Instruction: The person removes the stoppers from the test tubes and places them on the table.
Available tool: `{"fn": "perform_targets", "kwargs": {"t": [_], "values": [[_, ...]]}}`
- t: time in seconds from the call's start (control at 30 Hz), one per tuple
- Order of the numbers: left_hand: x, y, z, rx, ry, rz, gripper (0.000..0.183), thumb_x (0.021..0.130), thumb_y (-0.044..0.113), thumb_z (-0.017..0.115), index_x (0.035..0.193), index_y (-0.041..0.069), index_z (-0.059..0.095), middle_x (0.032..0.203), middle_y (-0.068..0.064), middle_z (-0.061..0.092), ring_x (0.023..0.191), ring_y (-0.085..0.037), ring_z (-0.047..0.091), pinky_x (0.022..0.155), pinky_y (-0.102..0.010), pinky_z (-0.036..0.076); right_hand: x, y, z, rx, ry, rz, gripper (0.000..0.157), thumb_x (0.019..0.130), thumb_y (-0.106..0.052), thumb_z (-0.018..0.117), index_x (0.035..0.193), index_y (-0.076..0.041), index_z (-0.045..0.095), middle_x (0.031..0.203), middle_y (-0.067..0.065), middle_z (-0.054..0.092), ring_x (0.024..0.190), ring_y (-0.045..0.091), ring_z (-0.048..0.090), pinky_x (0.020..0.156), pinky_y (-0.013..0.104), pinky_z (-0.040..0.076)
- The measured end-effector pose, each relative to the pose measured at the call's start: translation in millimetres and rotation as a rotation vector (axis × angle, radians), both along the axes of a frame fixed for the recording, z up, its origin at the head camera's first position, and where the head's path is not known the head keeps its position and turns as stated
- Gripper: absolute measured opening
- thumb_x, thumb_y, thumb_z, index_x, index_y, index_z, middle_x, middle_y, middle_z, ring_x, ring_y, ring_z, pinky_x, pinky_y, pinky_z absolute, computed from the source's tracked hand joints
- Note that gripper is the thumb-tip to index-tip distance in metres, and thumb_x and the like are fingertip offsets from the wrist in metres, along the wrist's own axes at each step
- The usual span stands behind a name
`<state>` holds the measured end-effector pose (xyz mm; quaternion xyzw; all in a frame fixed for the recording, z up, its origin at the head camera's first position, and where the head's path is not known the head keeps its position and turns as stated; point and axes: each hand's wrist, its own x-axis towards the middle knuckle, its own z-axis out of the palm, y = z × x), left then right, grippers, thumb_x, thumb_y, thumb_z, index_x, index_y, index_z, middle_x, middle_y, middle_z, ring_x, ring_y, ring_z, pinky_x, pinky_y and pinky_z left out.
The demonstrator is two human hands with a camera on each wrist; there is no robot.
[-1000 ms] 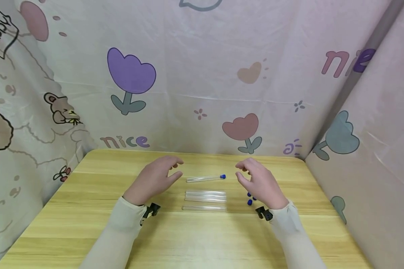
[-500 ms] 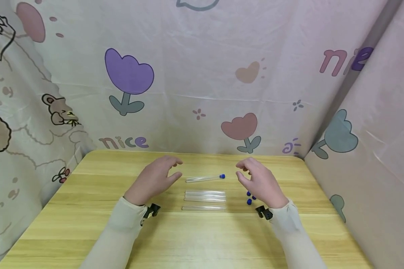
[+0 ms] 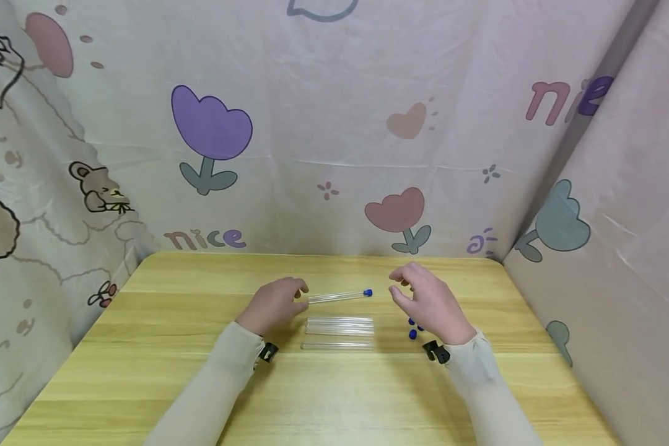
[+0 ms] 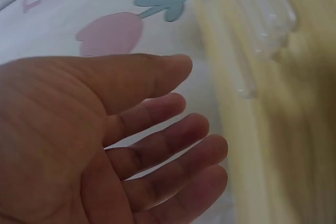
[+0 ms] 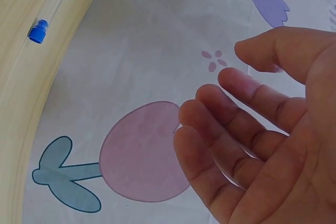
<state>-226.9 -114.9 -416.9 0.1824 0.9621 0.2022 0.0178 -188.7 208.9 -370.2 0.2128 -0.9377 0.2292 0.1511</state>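
Note:
A clear test tube (image 3: pixel 339 298) with a blue cap (image 3: pixel 368 293) lies crosswise on the table, its cap to the right. My left hand (image 3: pixel 275 305), fingers loosely bent, is close to its rounded left end; the left wrist view has the fingertips apart from this tube. Nearer to me lie a group of clear tubes (image 3: pixel 340 326) side by side and a single tube (image 3: pixel 337 346) just in front. Right of the capped tube, my right hand (image 3: pixel 432 303) hovers with relaxed fingers and holds nothing. Several loose blue caps (image 3: pixel 412 334) lie partly hidden beneath it.
The wooden table (image 3: pixel 334 396) ends at the back against a printed curtain (image 3: pixel 312 124). More curtain hangs along the left and right sides. A dark camera mount (image 3: pixel 436 352) sits on the right wrist, and another (image 3: pixel 268 352) on the left.
My left hand has moved right and down, towards the capped tube's left end. The right hand has stayed nearly in place. The tubes and caps lie as before.

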Motion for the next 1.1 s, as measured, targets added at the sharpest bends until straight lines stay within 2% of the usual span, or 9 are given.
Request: {"fn": "perform_targets", "kwargs": {"t": [0.2, 0.4, 0.67, 0.83, 0.97, 1.1], "values": [[-15.9, 2, -14.5, -0.018, -0.028, 0.005, 0.027, 0.095, 0.021, 0.072, 0.119, 0.008, 0.073, 0.101, -0.002, 0.072, 0.089, -0.017, 0.065, 0.083, -0.041, 0.057, -0.6, -1, 0.1, 0.004, -0.013, -0.002, 0.019, 0.098, -0.021, 0.071, 0.116, -0.013, 0.071, 0.112, 0.003, 0.069, 0.099, 0.021, 0.067, 0.081, 0.040, 0.058], [-25.4, 5, -22.2, -0.059, -0.030, -0.003, 0.023, 0.094, 0.021, 0.075, 0.113, 0.008, 0.076, 0.101, -0.002, 0.074, 0.088, -0.017, 0.067, 0.086, -0.043, 0.057, -1.1, -1, -1.1, 0.016, -0.033, -0.002, 0.019, 0.098, -0.021, 0.071, 0.115, -0.013, 0.071, 0.112, 0.002, 0.068, 0.098, 0.019, 0.066, 0.080, 0.039, 0.057], [-29.7, 11, -27.6, -0.056, -0.029, -0.007, 0.017, 0.093, 0.021, 0.077, 0.104, 0.008, 0.076, 0.100, -0.003, 0.074, 0.086, -0.019, 0.065, 0.086, -0.045, 0.056, -1.8, -1, -0.9, 0.023, -0.042, -0.013, 0.023, 0.098, -0.022, 0.071, 0.118, -0.011, 0.070, 0.111, 0.002, 0.068, 0.098, 0.020, 0.066, 0.078, 0.038, 0.056], [-33.1, 12, -32.0, -0.036, -0.027, -0.001, 0.008, 0.092, 0.020, 0.077, 0.091, 0.013, 0.075, 0.090, 0.001, 0.071, 0.079, -0.016, 0.062, 0.081, -0.041, 0.056, -2.3, -2, -1.7, 0.021, -0.055, -0.008, 0.022, 0.098, -0.022, 0.071, 0.117, -0.012, 0.070, 0.112, 0.002, 0.068, 0.098, 0.021, 0.066, 0.079, 0.038, 0.056], [-35.0, 12, -34.7, -0.038, -0.028, -0.006, 0.013, 0.090, 0.019, 0.078, 0.080, 0.016, 0.070, 0.081, 0.005, 0.066, 0.073, -0.014, 0.057, 0.075, -0.039, 0.054, -2.3, -3, -3.6, 0.029, -0.067, 0.006, 0.022, 0.099, -0.022, 0.070, 0.117, -0.011, 0.069, 0.114, 0.003, 0.069, 0.100, 0.023, 0.067, 0.082, 0.038, 0.057], [-37.0, 12, -35.0, -0.028, 0.006, -0.017, 0.013, 0.090, 0.019, 0.076, 0.079, 0.017, 0.070, 0.081, 0.006, 0.065, 0.073, -0.013, 0.056, 0.074, -0.037, 0.054, -3.0, -1, -5.1, 0.037, -0.057, -0.006, 0.021, 0.099, -0.023, 0.070, 0.117, -0.011, 0.070, 0.113, 0.001, 0.069, 0.099, 0.022, 0.067, 0.082, 0.038, 0.057]]}}
